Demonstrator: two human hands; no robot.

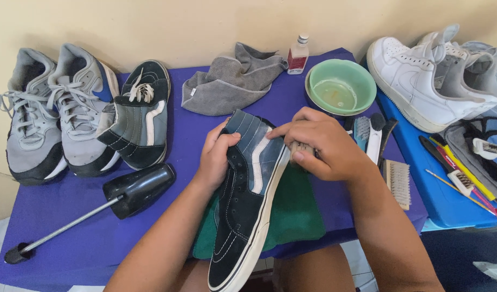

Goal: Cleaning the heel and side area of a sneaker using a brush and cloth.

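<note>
My left hand (215,157) grips a black and blue-grey high-top sneaker (248,200) by its heel, holding it on its side over a green cloth (297,216). The sneaker has no laces in it. My right hand (324,143) is closed on a small wooden brush (301,150), pressed against the sneaker's white sole edge near the heel. Most of the brush is hidden under my fingers.
The matching sneaker (140,116) with laces lies at left beside a grey pair (53,111). A black shoe tree (135,189), grey cloth (232,81), small bottle (298,54), green bowl (340,86), spare brushes (378,140) and white sneakers (421,81) surround the purple table (70,238).
</note>
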